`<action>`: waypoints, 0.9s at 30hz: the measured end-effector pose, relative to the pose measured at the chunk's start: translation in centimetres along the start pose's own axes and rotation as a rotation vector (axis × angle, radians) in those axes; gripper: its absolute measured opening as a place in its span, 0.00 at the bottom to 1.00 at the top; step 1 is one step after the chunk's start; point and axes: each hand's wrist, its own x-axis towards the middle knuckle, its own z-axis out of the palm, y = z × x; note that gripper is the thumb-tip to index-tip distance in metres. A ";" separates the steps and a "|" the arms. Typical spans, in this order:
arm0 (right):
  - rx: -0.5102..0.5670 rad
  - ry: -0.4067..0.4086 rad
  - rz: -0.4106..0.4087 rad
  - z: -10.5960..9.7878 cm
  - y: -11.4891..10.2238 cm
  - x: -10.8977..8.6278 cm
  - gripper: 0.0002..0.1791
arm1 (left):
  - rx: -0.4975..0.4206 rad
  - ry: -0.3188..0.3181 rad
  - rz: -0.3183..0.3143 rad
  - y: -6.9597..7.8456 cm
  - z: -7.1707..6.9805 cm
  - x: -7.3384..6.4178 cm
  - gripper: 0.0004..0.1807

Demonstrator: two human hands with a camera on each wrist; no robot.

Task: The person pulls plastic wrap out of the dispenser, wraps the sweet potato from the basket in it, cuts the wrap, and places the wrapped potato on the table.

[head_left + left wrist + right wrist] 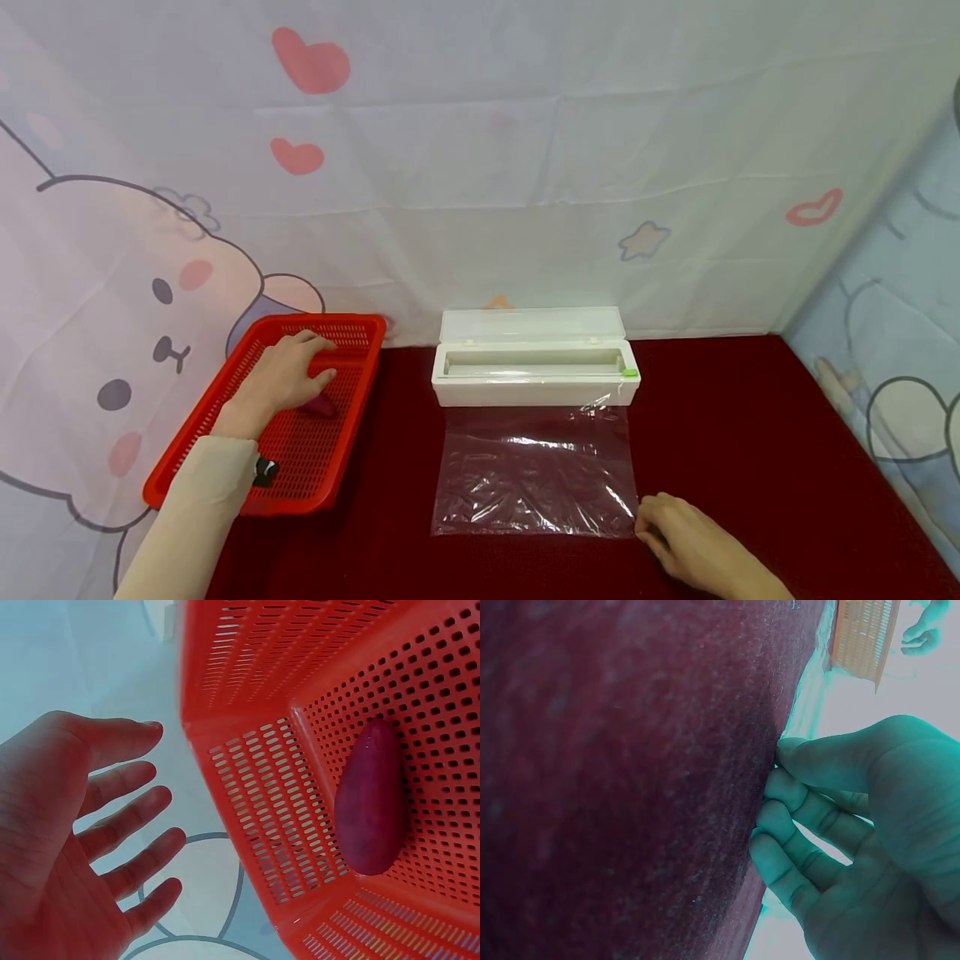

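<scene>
My left hand (288, 371) is over the red plastic basket (348, 425), fingers loosely extended and holding nothing. Inside the basket lies a purple-red sweet potato (371, 802), partly hidden below the hand in the head view. A sheet of clear plastic wrap (532, 483) stretches forward from a white wrap dispenser (536, 392) across the dark red cloth. At the sheet's near right corner, my right hand (690, 533) pinches the edge between thumb and curled fingers, with the fingertips down at the cloth.
The dispenser's clear lid (532, 325) stands raised against the patterned curtain (525, 167) behind it. A green slider (630, 372) sits at the dispenser's right end. Another curtain panel (900, 350) borders the right side of the cloth (720, 425).
</scene>
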 end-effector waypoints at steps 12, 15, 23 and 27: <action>0.001 -0.011 0.006 -0.1 0.1 0.1 0.13 | 0.009 -0.025 -0.001 -0.6 0.5 0.4 0.25; -0.005 -0.009 -0.003 -0.2 0.0 0.1 0.13 | 0.003 -0.041 -0.009 -0.7 0.5 0.4 0.26; 0.005 -0.022 0.015 -0.2 0.1 0.2 0.13 | -0.012 -0.076 -0.030 -1.4 1.0 0.4 0.28; -0.003 -0.010 0.004 -0.2 0.0 0.1 0.13 | -0.007 -0.101 -0.040 -1.8 1.4 0.4 0.28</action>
